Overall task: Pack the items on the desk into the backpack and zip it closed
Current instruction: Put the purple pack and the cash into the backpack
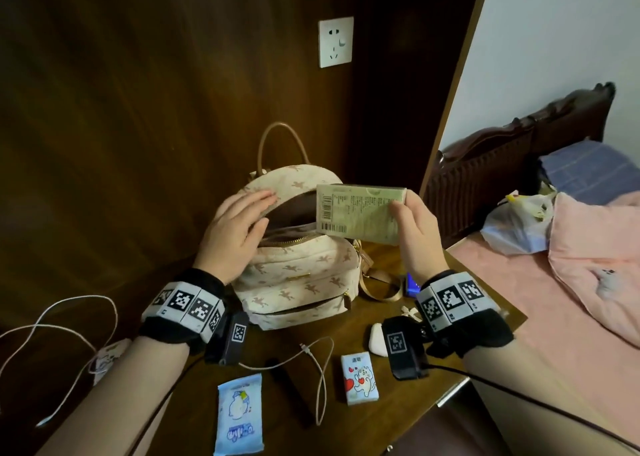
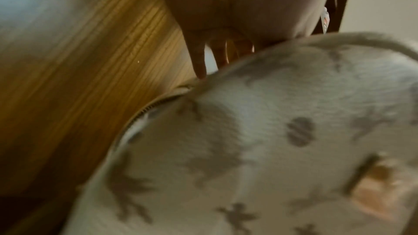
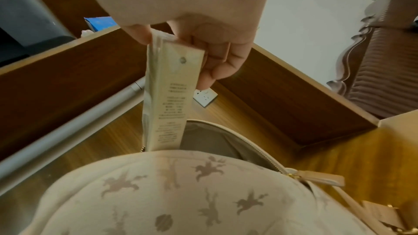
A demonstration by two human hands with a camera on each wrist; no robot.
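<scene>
Backpack interior: dark, contents not discernible. Small cream fabric backpack [image 1: 298,275] with tan animal print, standing near the back edge of the dark wooden worktop [image 1: 391,379], main zip open. Left hand [image 1: 235,234]: fingers straight, pressing the back flap open. Right hand [image 1: 415,234]: fingers and thumb pinching one end of a flat pale-green printed cardboard box [image 1: 360,213], held above the opening. Near the front edge: blue-and-white soft wipes packet [image 1: 239,414], small cartoon tissue pack [image 1: 359,377], thin white cable [image 1: 318,379].
</scene>
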